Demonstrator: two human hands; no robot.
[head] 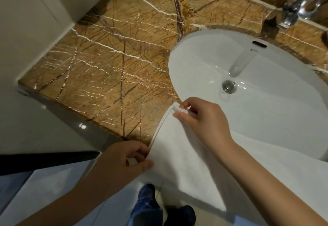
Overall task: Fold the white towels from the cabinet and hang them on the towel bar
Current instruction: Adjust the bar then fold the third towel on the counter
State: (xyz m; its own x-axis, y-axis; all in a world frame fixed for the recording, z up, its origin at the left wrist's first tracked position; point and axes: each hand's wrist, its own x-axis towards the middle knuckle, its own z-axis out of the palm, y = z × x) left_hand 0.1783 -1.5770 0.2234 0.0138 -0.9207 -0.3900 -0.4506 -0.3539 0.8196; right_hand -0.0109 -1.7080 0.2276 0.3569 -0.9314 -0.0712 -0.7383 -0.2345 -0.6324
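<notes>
A white towel [181, 156] is stretched between my two hands over the front edge of the counter, beside the sink. My right hand [200, 119] pinches its far corner between thumb and fingers, just over the sink's near rim. My left hand [127, 156] pinches the near corner at the counter's front edge. The rest of the towel hangs down to the right below my right forearm. No cabinet or towel bar is in view.
A brown veined marble counter [110, 62] spreads to the left and behind. The white oval sink [266, 87] has a metal drain [229, 86], and a chrome tap [300, 8] stands at the top right. White walls close the left side. My feet show on the floor below.
</notes>
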